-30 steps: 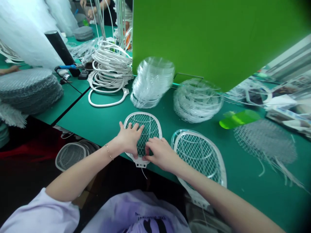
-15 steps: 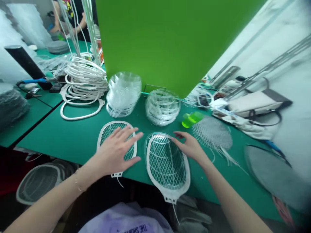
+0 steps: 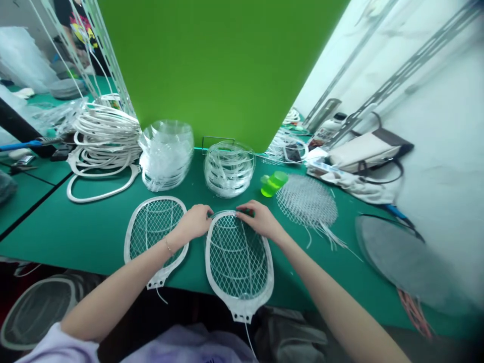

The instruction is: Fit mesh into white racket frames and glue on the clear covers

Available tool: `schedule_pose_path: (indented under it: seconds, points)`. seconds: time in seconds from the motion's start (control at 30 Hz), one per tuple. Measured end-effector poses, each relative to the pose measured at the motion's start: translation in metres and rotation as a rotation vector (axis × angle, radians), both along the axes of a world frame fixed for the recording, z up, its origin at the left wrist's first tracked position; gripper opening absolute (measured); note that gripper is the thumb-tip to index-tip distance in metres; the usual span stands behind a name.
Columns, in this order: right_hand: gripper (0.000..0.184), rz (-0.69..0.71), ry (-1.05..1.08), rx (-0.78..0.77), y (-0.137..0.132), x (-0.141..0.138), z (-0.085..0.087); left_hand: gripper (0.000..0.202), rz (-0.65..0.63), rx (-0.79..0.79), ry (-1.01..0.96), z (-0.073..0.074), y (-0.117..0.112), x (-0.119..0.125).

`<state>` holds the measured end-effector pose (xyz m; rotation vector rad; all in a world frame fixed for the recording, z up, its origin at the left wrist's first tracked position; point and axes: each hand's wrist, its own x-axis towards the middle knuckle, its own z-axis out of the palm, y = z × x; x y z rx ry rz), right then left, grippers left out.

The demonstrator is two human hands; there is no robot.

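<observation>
A white mosquito-swatter racket head (image 3: 273, 275) with metal mesh lies in front of me, its narrow end over the table's front edge and a white wire hanging from it. A clear plastic ring (image 3: 206, 241) rests around its rim, showing at the upper left. My left hand (image 3: 196, 220) is closed, pinching the ring at the top left. My right hand (image 3: 259, 218) pinches the top right edge, thumb toward me, fingers beyond the rim. Left of it lies a second white racket head (image 3: 129, 241) with mesh, partly under my left forearm.
Behind stand stacked clear plastic rings (image 3: 166, 156), another ring stack (image 3: 230, 169) and piled white frames (image 3: 108, 136). A green cup-like piece (image 3: 274, 184) and loose mesh sheets (image 3: 308, 201) lie right. A green panel (image 3: 227, 65) rises at the back. Another person (image 3: 81, 30) stands far left.
My left hand has moved right from above the left racket head to the ring's edge and closed. My right hand has closed on the top edge. The view has shifted right.
</observation>
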<state>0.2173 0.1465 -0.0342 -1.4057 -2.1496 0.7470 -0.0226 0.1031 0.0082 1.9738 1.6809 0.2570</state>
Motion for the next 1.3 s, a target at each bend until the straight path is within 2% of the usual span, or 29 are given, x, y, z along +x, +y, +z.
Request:
schedule_pose_path:
  seconds: [0.1, 0.2, 0.3, 0.4, 0.5, 0.63, 0.7, 0.83, 0.97, 1.13, 1.3]
  points:
    - [0.014, 0.037, 0.029, -0.012, 0.002, -0.006, 0.004, 0.015, 0.043, -0.036, -0.06, 0.004, 0.003, -0.001]
    - [0.016, 0.041, 0.064, -0.026, 0.002, -0.002, 0.014, 0.02, 0.066, -0.07, -0.131, 0.013, 0.005, -0.001]
    - [0.02, 0.009, 0.102, -0.075, 0.002, 0.006, 0.023, 0.02, 0.068, -0.065, -0.191, 0.019, 0.011, 0.002]
    - [0.019, -0.044, 0.119, -0.085, 0.003, 0.01, 0.027, 0.02, 0.065, -0.047, -0.21, 0.019, 0.018, 0.007]
    - [0.023, -0.056, 0.134, -0.112, 0.001, 0.017, 0.027, 0.02, 0.032, -0.03, -0.208, 0.016, 0.024, 0.012]
    - [0.034, -0.1, 0.22, -0.318, -0.01, 0.034, 0.023, 0.02, -0.07, -0.007, -0.187, 0.013, 0.026, 0.019]
    - [0.035, -0.137, 0.225, -0.359, -0.015, 0.041, 0.017, 0.021, -0.121, 0.031, -0.151, 0.01, 0.024, 0.025]
    - [0.032, -0.145, 0.198, -0.319, -0.021, 0.043, 0.005, 0.032, -0.227, 0.2, -0.05, 0.005, 0.011, 0.037]
    - [0.025, -0.146, 0.148, -0.236, -0.023, 0.037, 0.002, 0.028, -0.371, 0.297, 0.018, -0.001, -0.002, 0.044]
    - [0.015, -0.16, 0.056, -0.096, -0.028, 0.026, 0.006, 0.026, -0.419, 0.35, 0.068, -0.01, -0.005, 0.045]
    - [0.008, -0.077, -0.135, 0.121, -0.026, 0.016, 0.002, 0.027, -0.45, 0.386, 0.088, -0.013, -0.003, 0.045]
